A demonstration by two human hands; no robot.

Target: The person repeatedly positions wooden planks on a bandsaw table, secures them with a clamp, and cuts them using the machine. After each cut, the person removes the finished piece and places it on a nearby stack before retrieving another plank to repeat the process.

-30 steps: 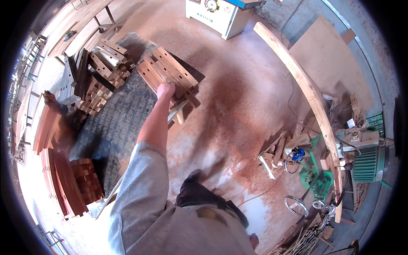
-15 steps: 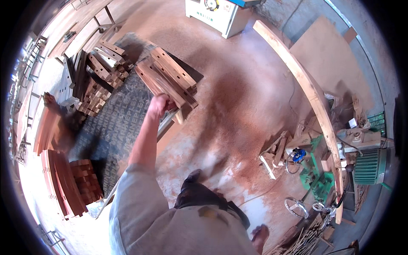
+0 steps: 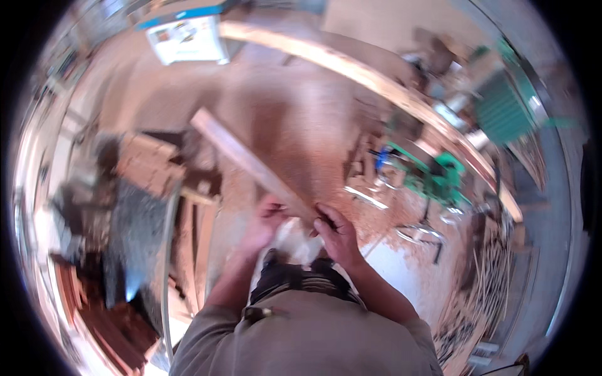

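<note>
A squared wooden bar (image 3: 254,164) slants in front of my body, its far end up and to the left. My right hand (image 3: 338,233) is closed on the near end, thumb on top. Lower on the bar's left side, my left hand (image 3: 263,222) has its fingers curled against the wood; motion blurs them, and the bar partly hides the fingertips. A stack of similar wooden pieces (image 3: 149,161) lies to the left, beyond my left hand.
A long pale beam (image 3: 351,66) crosses the far right side, above a green machine (image 3: 433,172) with handwheels and a green motor (image 3: 511,103). A white machine cabinet (image 3: 187,42) stands far left. Reddish wood stacks (image 3: 116,338) sit near left; thin offcuts (image 3: 476,294) lie at right.
My left hand has left the stack and come back before my body with a wooden bar. My right hand has come up from my side onto its near end. The view has turned right.
</note>
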